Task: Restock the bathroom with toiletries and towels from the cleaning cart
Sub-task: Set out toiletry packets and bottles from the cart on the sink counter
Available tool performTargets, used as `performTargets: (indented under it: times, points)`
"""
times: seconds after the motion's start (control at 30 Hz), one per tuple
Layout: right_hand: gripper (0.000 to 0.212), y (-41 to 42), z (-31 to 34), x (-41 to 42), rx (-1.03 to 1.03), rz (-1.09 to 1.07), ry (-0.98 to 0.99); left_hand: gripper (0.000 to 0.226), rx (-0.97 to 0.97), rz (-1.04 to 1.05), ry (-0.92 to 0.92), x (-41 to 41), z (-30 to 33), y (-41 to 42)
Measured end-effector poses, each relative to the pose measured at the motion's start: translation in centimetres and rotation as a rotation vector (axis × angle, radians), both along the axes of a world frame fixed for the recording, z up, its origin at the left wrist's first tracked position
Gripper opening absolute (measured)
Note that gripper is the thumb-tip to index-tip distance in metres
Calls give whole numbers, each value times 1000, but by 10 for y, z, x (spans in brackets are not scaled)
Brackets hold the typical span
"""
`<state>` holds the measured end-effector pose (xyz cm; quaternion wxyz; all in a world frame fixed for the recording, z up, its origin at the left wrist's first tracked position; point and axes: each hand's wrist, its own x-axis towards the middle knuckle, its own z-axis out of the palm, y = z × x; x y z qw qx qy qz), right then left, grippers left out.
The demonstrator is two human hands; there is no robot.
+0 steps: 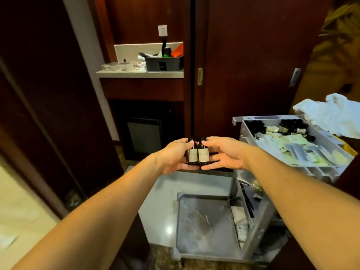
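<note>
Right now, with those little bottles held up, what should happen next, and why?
Probably carry the two dark bottles toward the bathroom. Both the left hand and right hand already hold them, clear of the cart tray.

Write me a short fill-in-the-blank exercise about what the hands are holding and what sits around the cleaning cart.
1. The left hand and right hand hold ____ small dark bottles between them.
2. Each bottle carries a pale ____ on its front.
3. The cart's top tray, stocked with more bottles and packets, lies to the person's ____.
4. White ____ are piled at the tray's far end.

Missing words: two; label; right; towels
</note>
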<state>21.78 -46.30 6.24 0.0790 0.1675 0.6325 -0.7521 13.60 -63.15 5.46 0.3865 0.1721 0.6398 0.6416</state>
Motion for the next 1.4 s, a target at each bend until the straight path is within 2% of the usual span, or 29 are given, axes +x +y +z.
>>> performTargets:
  times: [0.2,0.47,0.67,0.77,0.9,1.17,1.4]
  points:
    - [29,-76,3,19,11,115,-4,32,34,-57,24,32,2,-86]
    - [28,-184,3,35,29,261,32,24,-14,180,160,78,2,-202]
    - [56,-263,2,35,-3,368,9,22,-102,359,246,104,2,-282]
    - [51,-297,0,30,-13,432,-5,22,-127,400,239,111,2,-320]
    - [29,-344,-4,17,0,566,-12,32,-108,510,205,118,1,-364]
    - [30,-439,-10,-30,33,751,-25,29,-109,731,142,115,0,-448]
    - [36,-520,-17,-65,27,937,-4,18,-156,969,195,112,-15,-509]
